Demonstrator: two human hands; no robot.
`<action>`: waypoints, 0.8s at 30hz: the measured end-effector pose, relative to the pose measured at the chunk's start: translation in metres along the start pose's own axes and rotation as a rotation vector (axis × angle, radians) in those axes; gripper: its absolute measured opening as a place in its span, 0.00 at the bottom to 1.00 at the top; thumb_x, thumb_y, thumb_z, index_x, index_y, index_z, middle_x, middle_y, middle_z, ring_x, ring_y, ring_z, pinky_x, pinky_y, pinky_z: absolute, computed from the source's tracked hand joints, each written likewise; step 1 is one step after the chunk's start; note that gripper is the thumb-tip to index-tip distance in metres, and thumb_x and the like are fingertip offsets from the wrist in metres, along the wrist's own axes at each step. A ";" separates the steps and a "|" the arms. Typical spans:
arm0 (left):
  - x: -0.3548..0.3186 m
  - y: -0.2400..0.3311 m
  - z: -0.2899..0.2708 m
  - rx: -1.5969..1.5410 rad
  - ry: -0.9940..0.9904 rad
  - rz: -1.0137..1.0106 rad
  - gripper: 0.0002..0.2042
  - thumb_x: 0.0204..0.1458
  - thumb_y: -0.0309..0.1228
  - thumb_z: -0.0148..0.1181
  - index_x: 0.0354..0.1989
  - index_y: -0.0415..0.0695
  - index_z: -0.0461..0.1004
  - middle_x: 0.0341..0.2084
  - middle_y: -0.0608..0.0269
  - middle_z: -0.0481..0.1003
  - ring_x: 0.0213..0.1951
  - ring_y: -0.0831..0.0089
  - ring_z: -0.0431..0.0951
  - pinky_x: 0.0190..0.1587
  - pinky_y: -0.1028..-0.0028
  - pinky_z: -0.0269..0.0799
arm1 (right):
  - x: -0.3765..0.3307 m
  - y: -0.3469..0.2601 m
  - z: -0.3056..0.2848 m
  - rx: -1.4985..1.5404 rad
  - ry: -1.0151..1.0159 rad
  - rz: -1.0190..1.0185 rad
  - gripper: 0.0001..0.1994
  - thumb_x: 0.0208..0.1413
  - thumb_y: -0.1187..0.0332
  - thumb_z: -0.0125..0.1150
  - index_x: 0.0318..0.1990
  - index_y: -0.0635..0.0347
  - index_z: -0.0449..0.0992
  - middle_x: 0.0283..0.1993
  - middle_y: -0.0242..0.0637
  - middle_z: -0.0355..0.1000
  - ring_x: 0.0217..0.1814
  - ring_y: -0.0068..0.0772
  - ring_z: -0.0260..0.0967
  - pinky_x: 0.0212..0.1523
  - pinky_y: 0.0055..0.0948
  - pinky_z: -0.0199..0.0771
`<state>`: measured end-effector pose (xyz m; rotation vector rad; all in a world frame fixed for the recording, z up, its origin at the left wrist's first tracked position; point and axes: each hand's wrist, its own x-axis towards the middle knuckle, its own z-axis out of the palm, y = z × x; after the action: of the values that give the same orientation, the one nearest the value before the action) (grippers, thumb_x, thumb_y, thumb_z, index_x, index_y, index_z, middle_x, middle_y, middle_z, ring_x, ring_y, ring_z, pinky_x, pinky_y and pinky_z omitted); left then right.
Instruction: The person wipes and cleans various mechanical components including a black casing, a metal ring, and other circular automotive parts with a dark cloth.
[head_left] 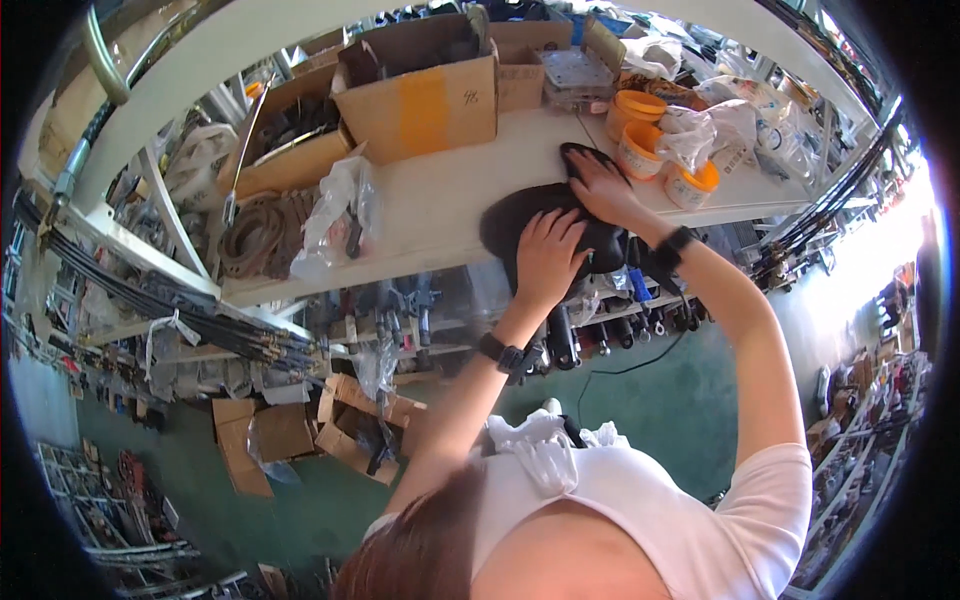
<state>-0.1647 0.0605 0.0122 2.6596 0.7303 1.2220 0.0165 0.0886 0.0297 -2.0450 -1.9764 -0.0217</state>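
A black saddle-shaped seat (508, 218) lies at the front edge of a white shelf (430, 205). My left hand (548, 255) curls over its wide near part, fingers wrapped on the top. My right hand (600, 185) lies across its narrow far end, fingers spread and pressing down. Each wrist carries a dark band. Much of the seat's underside and near edge is hidden by my hands and the shelf lip.
An open cardboard box (420, 95) stands behind the seat. Orange-lidded tubs (640, 130) and crumpled plastic bags (715, 125) sit to the right. A clear bag (335, 215) and coiled brown rings (262, 232) lie left. Flattened cardboard (275, 435) litters the green floor.
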 end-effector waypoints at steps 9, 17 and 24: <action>-0.039 -0.032 -0.042 0.040 -0.126 -0.016 0.21 0.39 0.34 0.59 0.44 0.43 0.68 0.49 0.63 0.66 0.53 0.64 0.62 0.57 0.62 0.55 | -0.001 -0.075 0.009 -0.051 -0.109 -0.020 0.27 0.57 0.55 0.35 0.61 0.56 0.50 0.66 0.36 0.44 0.68 0.38 0.38 0.62 0.49 0.40; -0.070 -0.077 -0.095 0.124 0.062 -0.166 0.21 0.40 0.28 0.57 0.46 0.39 0.66 0.48 0.58 0.68 0.52 0.60 0.63 0.57 0.60 0.54 | 0.069 -0.171 0.052 0.092 -0.068 -0.249 0.25 0.56 0.56 0.37 0.59 0.58 0.55 0.65 0.39 0.48 0.67 0.40 0.41 0.61 0.51 0.42; -0.086 -0.073 -0.097 0.076 0.068 -0.164 0.20 0.39 0.26 0.58 0.44 0.38 0.67 0.45 0.57 0.69 0.51 0.56 0.63 0.55 0.57 0.55 | 0.049 -0.163 0.047 0.134 -0.102 -0.681 0.21 0.51 0.68 0.45 0.55 0.57 0.61 0.62 0.36 0.53 0.66 0.41 0.45 0.62 0.46 0.44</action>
<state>-0.3117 0.0755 -0.0046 2.5664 1.0028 1.2708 -0.1496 0.1485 0.0282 -1.2330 -2.5597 0.0690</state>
